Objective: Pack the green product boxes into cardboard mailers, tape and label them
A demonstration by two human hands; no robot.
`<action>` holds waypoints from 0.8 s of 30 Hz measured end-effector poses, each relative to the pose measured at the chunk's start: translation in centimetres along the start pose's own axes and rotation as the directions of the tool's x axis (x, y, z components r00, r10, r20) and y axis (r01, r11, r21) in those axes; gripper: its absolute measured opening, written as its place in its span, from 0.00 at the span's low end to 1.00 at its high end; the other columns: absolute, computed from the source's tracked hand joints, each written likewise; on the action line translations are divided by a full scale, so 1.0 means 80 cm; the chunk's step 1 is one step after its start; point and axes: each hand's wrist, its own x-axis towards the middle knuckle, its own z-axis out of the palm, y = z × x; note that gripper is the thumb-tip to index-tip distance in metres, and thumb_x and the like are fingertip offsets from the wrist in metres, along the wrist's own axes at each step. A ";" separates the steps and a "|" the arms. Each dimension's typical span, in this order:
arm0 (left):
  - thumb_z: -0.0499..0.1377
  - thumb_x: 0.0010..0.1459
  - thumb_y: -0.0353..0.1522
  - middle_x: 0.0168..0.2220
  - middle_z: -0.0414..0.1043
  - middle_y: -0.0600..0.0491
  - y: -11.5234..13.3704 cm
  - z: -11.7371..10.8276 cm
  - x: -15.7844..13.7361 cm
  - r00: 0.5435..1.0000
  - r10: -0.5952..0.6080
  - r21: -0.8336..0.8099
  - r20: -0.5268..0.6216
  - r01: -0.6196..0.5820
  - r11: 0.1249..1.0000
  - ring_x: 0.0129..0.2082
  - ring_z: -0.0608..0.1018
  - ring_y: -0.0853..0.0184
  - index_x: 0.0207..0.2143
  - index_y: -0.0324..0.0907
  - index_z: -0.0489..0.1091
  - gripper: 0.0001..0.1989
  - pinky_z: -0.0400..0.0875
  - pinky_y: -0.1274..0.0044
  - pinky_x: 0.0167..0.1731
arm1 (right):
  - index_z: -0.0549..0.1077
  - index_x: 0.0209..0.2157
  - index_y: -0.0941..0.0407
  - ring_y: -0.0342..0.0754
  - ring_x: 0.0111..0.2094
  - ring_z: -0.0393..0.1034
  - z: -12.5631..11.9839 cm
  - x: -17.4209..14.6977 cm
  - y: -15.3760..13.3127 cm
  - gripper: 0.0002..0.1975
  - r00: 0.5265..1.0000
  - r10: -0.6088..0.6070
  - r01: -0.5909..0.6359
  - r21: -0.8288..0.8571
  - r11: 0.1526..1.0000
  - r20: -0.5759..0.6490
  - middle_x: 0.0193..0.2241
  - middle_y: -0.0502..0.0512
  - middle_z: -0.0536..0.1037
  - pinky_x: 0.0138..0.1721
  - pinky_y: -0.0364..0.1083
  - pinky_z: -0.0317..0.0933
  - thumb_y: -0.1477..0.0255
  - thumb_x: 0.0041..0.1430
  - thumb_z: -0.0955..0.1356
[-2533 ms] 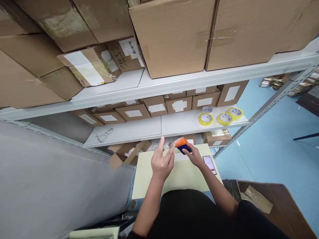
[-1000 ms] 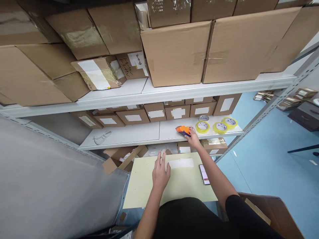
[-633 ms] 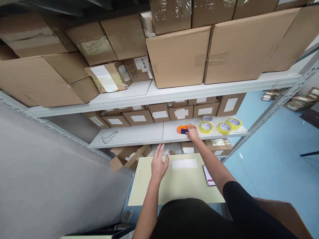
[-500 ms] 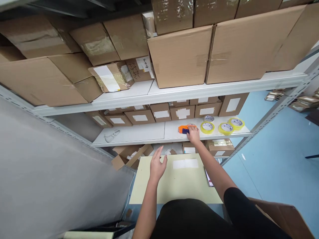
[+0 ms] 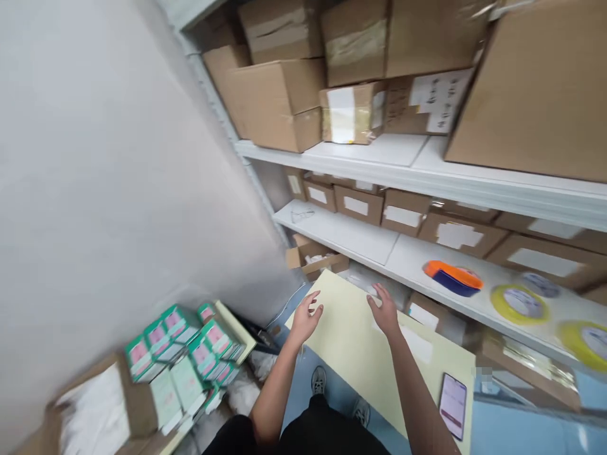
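My left hand (image 5: 306, 318) hovers over the left edge of the pale yellow tabletop (image 5: 353, 341), fingers apart and holding nothing. Over the far side of that tabletop is my right hand (image 5: 384, 311), also with fingers apart and bare. An orange and dark blue tape dispenser (image 5: 454, 278) lies on the white middle shelf (image 5: 363, 243), out of reach of both hands' fingers. Beside it are a yellow tape roll (image 5: 519, 303) and another tape roll (image 5: 587, 341). A white paper strip (image 5: 417, 344) and a phone (image 5: 453, 404) with a lit screen lie on the tabletop.
Labelled cardboard boxes (image 5: 403, 208) line the middle shelf, and larger cartons (image 5: 265, 104) fill the one above. Green-and-white boxes (image 5: 171, 332) are stacked at lower left next to an open carton (image 5: 137, 404) with white contents. A grey wall (image 5: 118, 170) rises on the left.
My right hand has let go of the tape dispenser and come back from the shelf over the tabletop. The view has swung left, bringing the green-and-white boxes and the phone into sight.
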 end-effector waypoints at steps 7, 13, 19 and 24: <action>0.59 0.61 0.32 0.58 0.74 0.46 -0.062 -0.092 -0.059 0.976 -0.088 0.073 -0.198 0.104 0.992 0.51 0.79 0.61 0.61 0.45 0.70 0.25 0.77 0.71 0.44 | 0.74 0.59 0.51 0.59 0.65 0.65 0.161 -0.036 -0.107 0.26 0.922 -0.010 -0.113 0.293 0.949 0.388 0.63 0.61 0.72 0.62 0.61 0.63 0.57 0.63 0.67; 0.60 0.62 0.33 0.57 0.74 0.46 -0.136 -0.190 -0.109 0.917 -0.150 0.048 -0.369 0.180 0.983 0.50 0.78 0.61 0.62 0.45 0.70 0.25 0.77 0.72 0.43 | 0.76 0.58 0.51 0.59 0.63 0.67 0.286 -0.084 -0.210 0.26 0.799 -0.105 -0.126 0.336 0.933 0.592 0.63 0.61 0.73 0.60 0.59 0.66 0.57 0.61 0.69; 0.59 0.62 0.33 0.61 0.71 0.45 -0.230 -0.310 -0.156 0.840 -0.277 -0.057 -0.466 0.285 0.957 0.51 0.78 0.60 0.63 0.46 0.69 0.26 0.78 0.70 0.45 | 0.75 0.58 0.52 0.60 0.63 0.67 0.414 -0.138 -0.269 0.29 0.701 -0.117 -0.142 0.299 0.944 0.704 0.62 0.62 0.73 0.58 0.59 0.68 0.56 0.58 0.70; 0.60 0.62 0.35 0.62 0.70 0.45 -0.293 -0.408 -0.190 0.741 -0.359 -0.144 -0.567 0.340 0.929 0.53 0.77 0.58 0.64 0.46 0.68 0.27 0.78 0.69 0.45 | 0.75 0.58 0.52 0.60 0.63 0.67 0.514 -0.173 -0.314 0.29 0.633 -0.123 -0.127 0.260 0.957 0.764 0.63 0.62 0.73 0.57 0.60 0.69 0.55 0.58 0.69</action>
